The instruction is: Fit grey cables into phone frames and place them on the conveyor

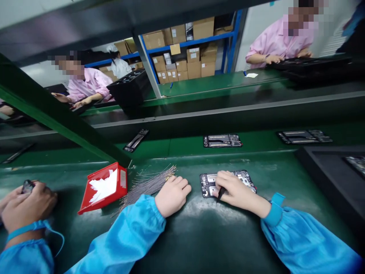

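My left hand [173, 193] rests at the gold-tipped end of a bundle of thin grey cables [149, 186]. Its fingers are curled down, hiding whatever is between them. My right hand [236, 190] is closed around a slim black tool [221, 193], whose exact kind is hard to tell. That hand lies over an opened phone [209, 185], covering its middle. The phone lies flat, with its frame and circuit board exposed.
A red bin [99, 203] of white paper strips stands left of the cables. More opened phones, such as this one [222, 140], lie along the strip behind. A black tray [322, 171] is at right. A co-worker's hands [31, 205] hold a small dark part at left.
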The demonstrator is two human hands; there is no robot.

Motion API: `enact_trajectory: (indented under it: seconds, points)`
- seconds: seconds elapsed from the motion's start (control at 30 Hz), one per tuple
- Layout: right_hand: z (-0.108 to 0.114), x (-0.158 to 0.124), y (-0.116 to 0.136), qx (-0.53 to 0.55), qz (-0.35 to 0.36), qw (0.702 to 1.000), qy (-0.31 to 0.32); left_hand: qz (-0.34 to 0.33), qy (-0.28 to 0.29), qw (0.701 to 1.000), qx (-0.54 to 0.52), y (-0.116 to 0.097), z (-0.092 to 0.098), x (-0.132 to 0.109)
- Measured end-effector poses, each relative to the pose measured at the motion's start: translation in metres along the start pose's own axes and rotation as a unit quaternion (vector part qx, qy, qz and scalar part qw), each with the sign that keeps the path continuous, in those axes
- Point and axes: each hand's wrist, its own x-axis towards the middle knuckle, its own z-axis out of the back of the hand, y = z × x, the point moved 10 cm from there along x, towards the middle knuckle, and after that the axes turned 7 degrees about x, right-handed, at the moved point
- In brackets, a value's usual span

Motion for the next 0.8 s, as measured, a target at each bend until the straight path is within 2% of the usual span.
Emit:
enact_trajectory:
  seconds: [0.1, 0.17, 0.3, 0.43, 0.5, 0.67, 0.8]
  points:
    - [0.015, 0.010, -0.001, 0.131, -0.021, 0.988, -0.076, 0.058, 0.011, 0.995, -0.077, 0.010, -0.007, 0.016]
    - [0.015, 0.016, -0.005, 0.206, -0.045, 0.972, -0.105, 0.086, 0.014, 0.991, -0.100, 0.011, -0.009, 0.023]
    - [0.000, 0.023, -0.005, 0.289, -0.068, 0.951, -0.088, 0.073, 0.043, 0.993, -0.088, 0.008, -0.004, 0.020]
    - [-0.006, 0.023, -0.004, 0.304, -0.077, 0.945, -0.088, 0.030, 0.095, 0.994, -0.040, 0.008, 0.006, 0.004]
    - [-0.003, 0.022, -0.007, 0.301, -0.084, 0.944, -0.102, 0.041, 0.104, 0.994, 0.000, 0.009, 0.008, -0.001]
    - [-0.001, 0.021, -0.012, 0.288, -0.086, 0.945, -0.127, 0.059, 0.085, 0.992, 0.069, -0.007, 0.006, 0.001]
    - [0.003, 0.023, -0.020, 0.265, -0.099, 0.946, -0.158, 0.032, 0.051, 0.997, 0.055, -0.012, 0.002, 0.010]
